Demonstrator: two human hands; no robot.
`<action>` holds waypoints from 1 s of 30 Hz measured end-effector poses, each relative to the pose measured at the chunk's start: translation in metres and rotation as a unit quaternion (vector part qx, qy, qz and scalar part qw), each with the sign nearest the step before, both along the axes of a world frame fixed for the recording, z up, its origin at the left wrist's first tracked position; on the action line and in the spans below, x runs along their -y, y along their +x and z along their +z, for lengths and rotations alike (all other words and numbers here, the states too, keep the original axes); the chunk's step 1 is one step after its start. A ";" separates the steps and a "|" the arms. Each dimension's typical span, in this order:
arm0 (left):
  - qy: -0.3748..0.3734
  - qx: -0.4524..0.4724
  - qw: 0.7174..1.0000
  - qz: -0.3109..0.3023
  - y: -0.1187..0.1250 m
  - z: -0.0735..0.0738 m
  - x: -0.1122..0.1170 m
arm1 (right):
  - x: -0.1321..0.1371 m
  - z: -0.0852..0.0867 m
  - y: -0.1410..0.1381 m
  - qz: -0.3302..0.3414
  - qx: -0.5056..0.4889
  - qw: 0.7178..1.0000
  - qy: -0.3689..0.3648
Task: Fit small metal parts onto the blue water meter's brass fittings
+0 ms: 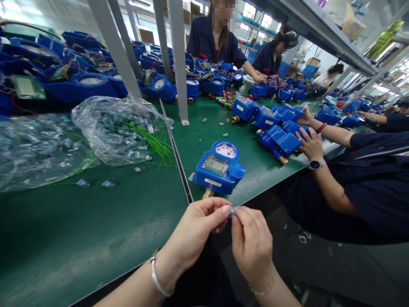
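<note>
My left hand and my right hand meet just past the table's front edge. Between their fingertips they pinch a small clear-blue plastic seal, mostly covered by the fingers. Right behind it on the green table stands a blue water meter with a grey display, a round dial and a brass pipe end. Similar loose seals lie to the left. More fill a clear plastic bag, with a bunch of thin green wires spilling from it.
Grey metal posts rise from the table, and a dark seam crosses it. Blue meter housings are piled at back left. On the right, a co-worker's hands touch several blue meters. Other people work farther back.
</note>
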State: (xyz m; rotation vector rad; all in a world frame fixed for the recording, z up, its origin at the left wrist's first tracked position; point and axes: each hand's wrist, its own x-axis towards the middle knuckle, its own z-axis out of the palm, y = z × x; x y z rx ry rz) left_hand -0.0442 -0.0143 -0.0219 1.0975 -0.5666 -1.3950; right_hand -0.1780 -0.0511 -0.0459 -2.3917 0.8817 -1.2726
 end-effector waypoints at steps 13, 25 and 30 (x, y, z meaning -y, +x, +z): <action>-0.035 0.087 0.995 -0.015 -0.003 0.004 -0.002 | -0.004 0.006 0.004 0.011 0.055 0.977 0.204; -0.042 0.158 0.986 -0.039 0.000 0.011 -0.004 | 0.006 0.005 0.003 0.019 0.104 0.931 0.348; -0.032 0.226 0.971 -0.073 0.006 0.014 -0.001 | 0.007 0.005 0.001 0.050 0.096 0.922 0.372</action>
